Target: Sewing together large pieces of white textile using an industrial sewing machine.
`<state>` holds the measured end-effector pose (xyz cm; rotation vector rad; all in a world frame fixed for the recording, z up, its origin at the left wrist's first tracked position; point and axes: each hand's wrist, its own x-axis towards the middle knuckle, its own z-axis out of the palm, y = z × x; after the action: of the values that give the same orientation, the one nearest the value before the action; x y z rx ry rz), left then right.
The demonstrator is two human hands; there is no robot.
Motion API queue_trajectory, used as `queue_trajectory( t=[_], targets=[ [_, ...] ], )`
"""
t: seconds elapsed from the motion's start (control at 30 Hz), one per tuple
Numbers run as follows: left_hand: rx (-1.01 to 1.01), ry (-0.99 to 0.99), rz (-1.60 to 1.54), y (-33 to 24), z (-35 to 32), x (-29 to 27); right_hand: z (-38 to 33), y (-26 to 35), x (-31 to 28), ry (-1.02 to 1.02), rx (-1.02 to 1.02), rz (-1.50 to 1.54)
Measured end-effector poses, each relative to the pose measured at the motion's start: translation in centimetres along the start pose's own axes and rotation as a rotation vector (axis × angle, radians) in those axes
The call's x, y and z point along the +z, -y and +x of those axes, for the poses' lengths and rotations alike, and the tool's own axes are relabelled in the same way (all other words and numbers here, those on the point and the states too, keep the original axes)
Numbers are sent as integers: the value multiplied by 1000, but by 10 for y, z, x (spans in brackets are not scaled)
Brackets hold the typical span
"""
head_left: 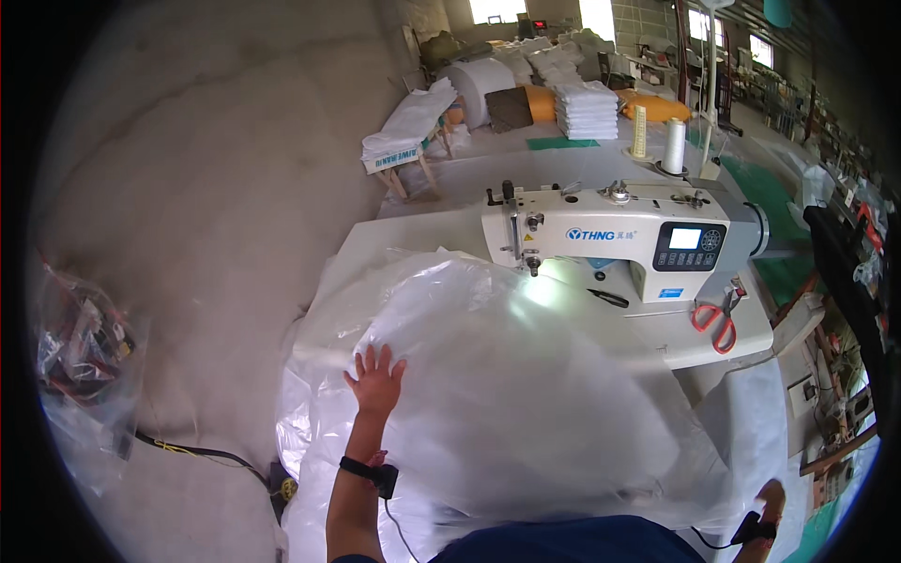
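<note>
A large, translucent white plastic sheet [526,413] is spread in loose folds over the sewing table and hangs down toward my body. My left hand [375,380] lies flat on its left part, fingers spread. At the lower right, my right hand [772,502] is beside the sheet's right side; its fingers are blurred and partly hidden, so I cannot make out whether they grip the plastic. Beyond the sheet stands a white sewing machine [601,230] with a lit panel. Its lamp shines on the plastic under the needle area.
Red-handled scissors [715,328] and small black snips [608,298] lie on the white tabletop [690,349] right of the sheet. Thread cones [674,145] stand behind the machine. Farther back are stacked white sheets [587,111] and a bench [413,122]. A cable [202,452] crosses the floor at left.
</note>
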<state>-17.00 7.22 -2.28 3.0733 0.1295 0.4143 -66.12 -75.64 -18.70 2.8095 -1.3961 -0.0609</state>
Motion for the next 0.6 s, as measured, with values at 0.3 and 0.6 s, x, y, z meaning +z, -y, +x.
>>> queue_trajectory(
  t=[0.3,0.6],
  targets=[
    [277,-229,64,-35,64,-12,-9,425,-251,-345,-1031,549],
    [667,-185,-304,-37,24,-18,-67,594,-220,-458,-1756,218]
  ],
)
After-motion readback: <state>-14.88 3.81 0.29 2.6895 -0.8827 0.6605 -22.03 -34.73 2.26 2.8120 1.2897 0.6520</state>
